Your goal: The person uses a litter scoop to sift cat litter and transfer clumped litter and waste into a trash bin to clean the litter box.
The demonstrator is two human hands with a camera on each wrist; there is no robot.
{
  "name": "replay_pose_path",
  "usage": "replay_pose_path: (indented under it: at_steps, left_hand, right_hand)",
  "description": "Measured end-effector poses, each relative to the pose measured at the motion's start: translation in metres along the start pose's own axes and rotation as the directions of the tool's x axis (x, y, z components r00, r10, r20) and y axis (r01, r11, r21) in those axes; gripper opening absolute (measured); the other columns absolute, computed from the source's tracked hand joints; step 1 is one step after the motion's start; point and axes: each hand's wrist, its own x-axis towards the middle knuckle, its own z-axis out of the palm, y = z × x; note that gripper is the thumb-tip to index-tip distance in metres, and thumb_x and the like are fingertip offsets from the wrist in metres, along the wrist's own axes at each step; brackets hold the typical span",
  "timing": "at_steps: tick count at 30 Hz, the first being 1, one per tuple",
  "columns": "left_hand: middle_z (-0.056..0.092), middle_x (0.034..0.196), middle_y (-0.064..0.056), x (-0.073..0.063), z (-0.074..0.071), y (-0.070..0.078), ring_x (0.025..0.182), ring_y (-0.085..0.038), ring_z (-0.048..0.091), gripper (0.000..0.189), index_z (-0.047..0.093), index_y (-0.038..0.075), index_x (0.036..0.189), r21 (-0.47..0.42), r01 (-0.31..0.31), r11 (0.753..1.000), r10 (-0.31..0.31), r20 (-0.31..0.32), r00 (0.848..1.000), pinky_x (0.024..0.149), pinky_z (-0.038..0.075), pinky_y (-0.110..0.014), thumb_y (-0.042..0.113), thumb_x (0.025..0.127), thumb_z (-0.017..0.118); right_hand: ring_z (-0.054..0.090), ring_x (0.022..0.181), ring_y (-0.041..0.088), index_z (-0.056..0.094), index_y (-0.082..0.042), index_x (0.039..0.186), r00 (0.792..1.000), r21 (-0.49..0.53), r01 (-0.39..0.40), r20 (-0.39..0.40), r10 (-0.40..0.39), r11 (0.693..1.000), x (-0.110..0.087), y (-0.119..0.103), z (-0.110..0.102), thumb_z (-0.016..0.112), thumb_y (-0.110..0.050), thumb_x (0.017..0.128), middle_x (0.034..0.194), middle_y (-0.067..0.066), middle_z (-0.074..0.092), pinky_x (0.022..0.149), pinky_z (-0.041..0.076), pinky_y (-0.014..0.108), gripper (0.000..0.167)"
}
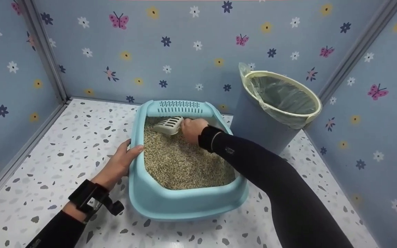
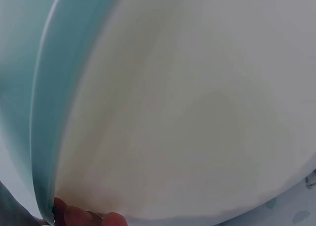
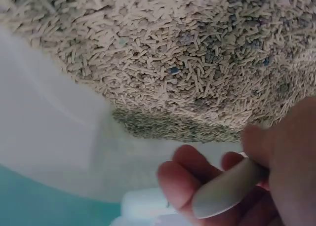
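A light blue litter box [image 1: 188, 203] sits on the speckled floor, spread with tan pellet litter [image 1: 184, 165]. My left hand [image 1: 124, 158] holds its left side, thumb over the rim and fingers outside; the left wrist view catches only some fingertips [image 2: 84, 217] at the bottom. Inside the box, near the back, my right hand [image 1: 193, 130] grips a pale slotted litter scoop [image 1: 169, 125]. The scoop head points left, just over or touching the litter; I cannot tell which. In the right wrist view, fingers curl around the scoop's handle [image 3: 227, 189], and the slotted head is not clearly visible.
Behind the box to the right stands a bin [image 1: 260, 120] with a cream rim and a clear plastic liner [image 1: 284, 96]. Blue flowered wall panels [image 1: 181, 62] enclose the back and both sides. Speckled floor [image 1: 81, 137] stretches left of the box.
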Motion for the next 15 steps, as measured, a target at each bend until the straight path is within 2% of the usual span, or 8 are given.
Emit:
replay_pose_path:
  at_steps: [2, 4, 6, 8, 10, 15]
  left_hand:
    - [0.052, 0.144, -0.035, 0.000, 0.001, 0.000, 0.118, -0.042, 0.069, 0.085, 0.015, 0.005, 0.174, 0.001, 0.003, 1.000, -0.003, 0.004, 1.000, 0.092, 0.068, -0.052, 0.048, 0.113, 0.056]
    - [0.052, 0.145, -0.035, 0.000, 0.001, 0.000, 0.120, -0.043, 0.069, 0.085, 0.016, 0.006, 0.174, -0.010, 0.005, 1.000, -0.005, 0.007, 1.000, 0.093, 0.068, -0.053, 0.048, 0.113, 0.057]
    - [0.051, 0.146, -0.035, 0.000, 0.002, 0.000, 0.121, -0.044, 0.068, 0.085, 0.016, 0.005, 0.174, -0.016, 0.005, 1.000, -0.005, 0.008, 1.000, 0.093, 0.068, -0.054, 0.047, 0.113, 0.057]
    - [0.050, 0.147, -0.035, 0.000, 0.002, 0.000, 0.121, -0.044, 0.069, 0.085, 0.017, 0.005, 0.174, -0.021, 0.003, 1.000, -0.003, 0.010, 1.000, 0.093, 0.068, -0.054, 0.047, 0.113, 0.057]
    - [0.051, 0.147, -0.036, 0.001, 0.002, 0.001, 0.120, -0.044, 0.070, 0.083, 0.019, 0.004, 0.173, -0.026, -0.006, 1.000, 0.006, 0.011, 1.000, 0.091, 0.069, -0.054, 0.047, 0.113, 0.057]
    - [0.053, 0.147, -0.037, 0.002, 0.000, 0.000, 0.118, -0.044, 0.072, 0.081, 0.022, 0.004, 0.172, -0.031, -0.027, 0.999, 0.027, 0.019, 0.999, 0.090, 0.069, -0.054, 0.046, 0.113, 0.057]
  right_hand:
    - [0.039, 0.066, 0.018, 0.059, 0.005, 0.150, 0.999, 0.064, -0.019, 0.051, 0.016, 0.998, -0.003, 0.004, 0.000, 0.038, -0.028, 0.123, 0.111, 0.010, 0.068, 0.046, 0.042, 0.030, 0.047]
    - [0.040, 0.064, 0.017, 0.069, 0.000, 0.124, 0.996, 0.152, -0.037, 0.085, 0.024, 0.988, -0.007, 0.009, -0.001, 0.044, -0.025, 0.122, 0.096, 0.008, 0.064, 0.048, 0.044, 0.031, 0.036]
    - [0.039, 0.061, 0.016, 0.065, -0.008, 0.096, 0.993, 0.244, -0.044, 0.118, 0.015, 0.969, -0.011, 0.016, -0.004, 0.050, -0.022, 0.120, 0.081, 0.004, 0.055, 0.050, 0.042, 0.032, 0.032]
    - [0.035, 0.059, 0.016, 0.055, -0.012, 0.081, 0.986, 0.319, -0.032, 0.162, -0.021, 0.947, -0.014, 0.024, -0.009, 0.053, -0.019, 0.118, 0.071, 0.001, 0.043, 0.052, 0.037, 0.032, 0.038]
    - [0.031, 0.059, 0.015, 0.047, -0.015, 0.077, 0.974, 0.367, -0.011, 0.216, -0.073, 0.930, -0.017, 0.032, -0.015, 0.054, -0.019, 0.117, 0.068, -0.001, 0.036, 0.055, 0.031, 0.031, 0.041]
    - [0.022, 0.063, 0.014, 0.042, -0.014, 0.079, 0.944, 0.464, 0.039, 0.273, -0.185, 0.885, -0.025, 0.052, -0.028, 0.051, -0.012, 0.114, 0.073, -0.001, 0.028, 0.062, 0.024, 0.032, 0.036]
